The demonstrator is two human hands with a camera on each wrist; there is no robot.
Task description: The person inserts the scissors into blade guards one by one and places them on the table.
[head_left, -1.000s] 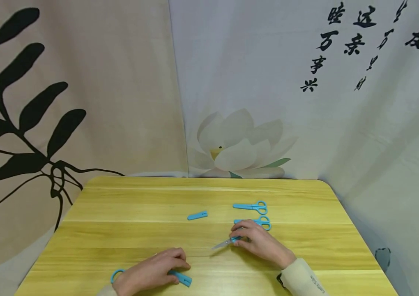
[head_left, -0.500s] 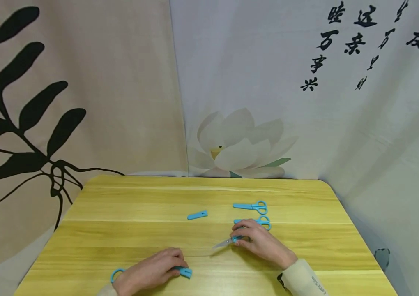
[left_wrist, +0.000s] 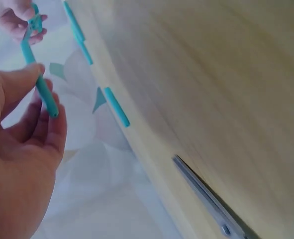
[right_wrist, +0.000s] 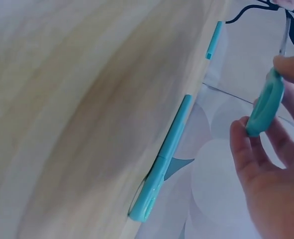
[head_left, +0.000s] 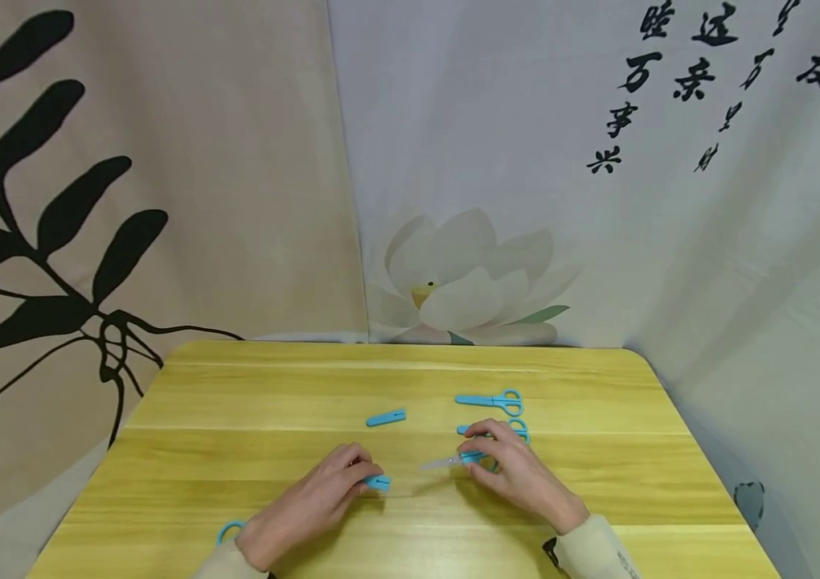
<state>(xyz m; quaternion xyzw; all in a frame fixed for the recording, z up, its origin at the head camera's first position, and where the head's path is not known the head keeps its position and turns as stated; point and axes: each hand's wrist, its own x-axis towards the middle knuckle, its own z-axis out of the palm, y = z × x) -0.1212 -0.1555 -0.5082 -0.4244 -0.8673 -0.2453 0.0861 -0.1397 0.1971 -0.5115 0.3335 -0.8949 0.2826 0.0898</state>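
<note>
My left hand (head_left: 316, 498) pinches a blue blade cover (head_left: 379, 482) between thumb and fingers, clear of the table in the left wrist view, its slotted end toward the right hand. Opposite it, my right hand (head_left: 526, 478) holds small scissors (head_left: 470, 457) by their blue handle. Their bare metal blades point left at the cover, with a gap between in the head view. Just beyond the right hand lie two covered scissors, the far pair (head_left: 489, 400) in full sight and the nearer pair (head_left: 518, 429) partly hidden by the fingers.
A second loose blue cover (head_left: 386, 418) lies toward the back middle of the wooden table (head_left: 251, 394). Uncovered scissors (left_wrist: 206, 196) rest by my left forearm; only a handle loop shows in the head view. A printed curtain (head_left: 236, 161) hangs behind the table.
My left hand has picked up the cover from beside the front scissors and carried it up and right toward the blades. The right hand has shifted slightly, tilting its scissors closer to level.
</note>
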